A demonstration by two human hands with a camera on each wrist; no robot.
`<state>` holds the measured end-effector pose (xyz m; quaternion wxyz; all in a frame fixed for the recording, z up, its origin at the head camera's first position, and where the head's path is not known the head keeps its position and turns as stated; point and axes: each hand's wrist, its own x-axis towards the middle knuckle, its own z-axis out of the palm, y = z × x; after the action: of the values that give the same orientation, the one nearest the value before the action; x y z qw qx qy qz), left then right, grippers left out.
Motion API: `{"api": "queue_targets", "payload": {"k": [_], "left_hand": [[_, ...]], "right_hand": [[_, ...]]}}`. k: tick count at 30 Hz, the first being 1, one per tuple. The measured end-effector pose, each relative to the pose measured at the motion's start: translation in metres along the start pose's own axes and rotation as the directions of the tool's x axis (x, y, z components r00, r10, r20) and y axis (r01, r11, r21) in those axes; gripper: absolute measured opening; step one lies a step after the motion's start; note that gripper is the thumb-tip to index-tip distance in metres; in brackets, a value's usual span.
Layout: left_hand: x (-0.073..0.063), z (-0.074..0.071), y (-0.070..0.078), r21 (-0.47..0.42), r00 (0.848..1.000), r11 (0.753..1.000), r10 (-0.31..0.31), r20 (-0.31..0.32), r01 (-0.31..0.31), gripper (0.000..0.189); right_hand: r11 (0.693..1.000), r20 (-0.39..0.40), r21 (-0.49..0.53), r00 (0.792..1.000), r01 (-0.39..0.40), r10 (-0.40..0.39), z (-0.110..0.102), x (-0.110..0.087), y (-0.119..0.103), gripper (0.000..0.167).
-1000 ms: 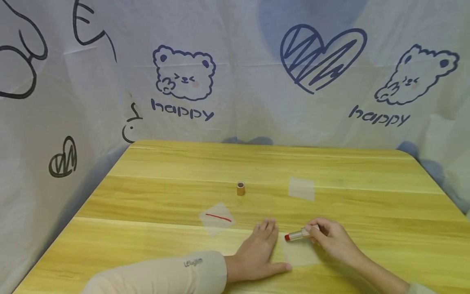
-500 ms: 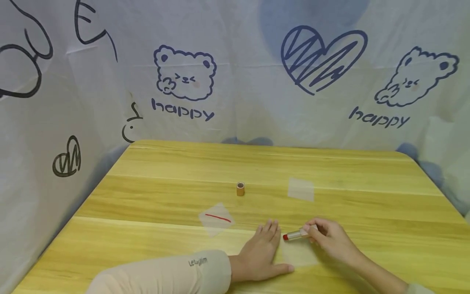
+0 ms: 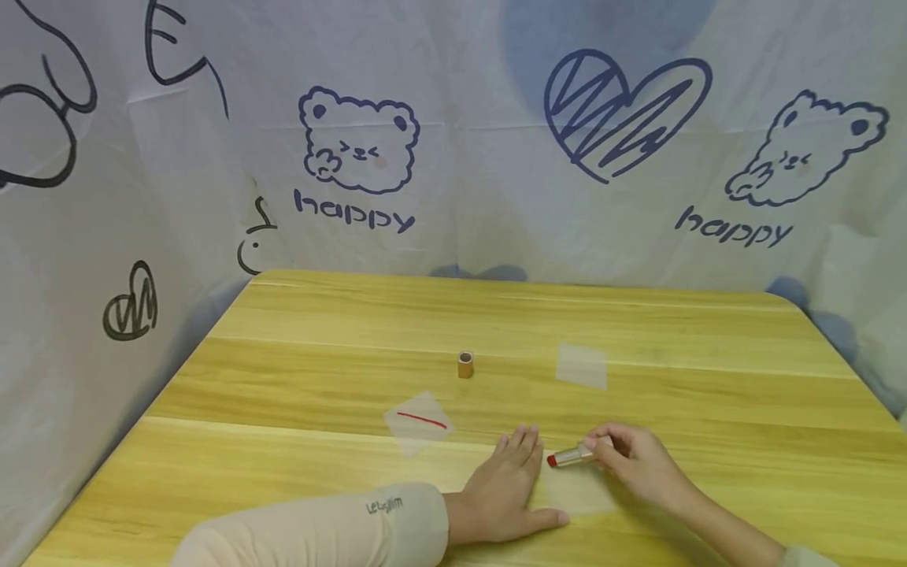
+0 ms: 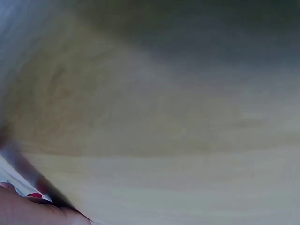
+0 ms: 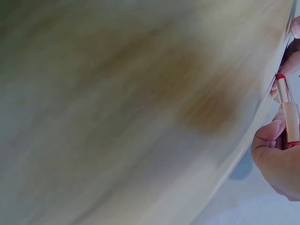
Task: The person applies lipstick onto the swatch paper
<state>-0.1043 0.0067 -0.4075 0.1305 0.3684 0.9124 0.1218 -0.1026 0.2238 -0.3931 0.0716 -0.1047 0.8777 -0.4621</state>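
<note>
My right hand [image 3: 641,465] pinches a lipstick [image 3: 567,457] between thumb and fingers, its red tip pointing left. That tip is over the upper left corner of a thin white paper square [image 3: 577,494]; I cannot tell if it touches. My left hand [image 3: 505,487] lies flat with fingers straight, its thumb reaching onto the lower left of the paper. In the right wrist view, the lipstick [image 5: 290,117] shows at the right edge. The left wrist view catches only part of my left hand [image 4: 33,211] at the bottom left.
A small orange-brown lipstick cap [image 3: 464,365] stands upright on the wooden table [image 3: 319,315]. Left of my hands lies a paper square [image 3: 414,439] bearing a red line. Another paper square [image 3: 581,366] lies farther back. A printed cloth [image 3: 489,197] hangs behind the table.
My left hand has slid slightly right. The lipstick tip moved a little left at first, then slightly down and right. My right hand keeps its grip.
</note>
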Motion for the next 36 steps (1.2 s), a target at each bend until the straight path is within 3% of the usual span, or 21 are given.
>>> {"api": "queue_targets", "payload": {"k": [8, 16, 36], "left_hand": [[-0.0006, -0.0014, -0.0009, -0.031, 1.0, 1.0, 0.002, 0.004, -0.002, 0.085], [-0.0017, -0.0012, -0.0001, 0.035, 1.0, 0.999, 0.005, 0.006, -0.006, 0.077], [-0.0002, -0.0001, -0.0001, 0.116, 1.0, 0.993, 0.008, 0.021, -0.011, 0.076]], "right_hand": [[0.999, -0.014, -0.037, 1.0, -0.024, 0.024, 0.001, -0.0017, -0.0038, 0.027], [0.999, -0.015, -0.052, 1.0, -0.013, 0.012, 0.0015, -0.0014, -0.0044, 0.027], [0.996, -0.02, -0.086, 0.999, 0.024, -0.026, 0.0023, -0.0016, -0.0061, 0.025]]}}
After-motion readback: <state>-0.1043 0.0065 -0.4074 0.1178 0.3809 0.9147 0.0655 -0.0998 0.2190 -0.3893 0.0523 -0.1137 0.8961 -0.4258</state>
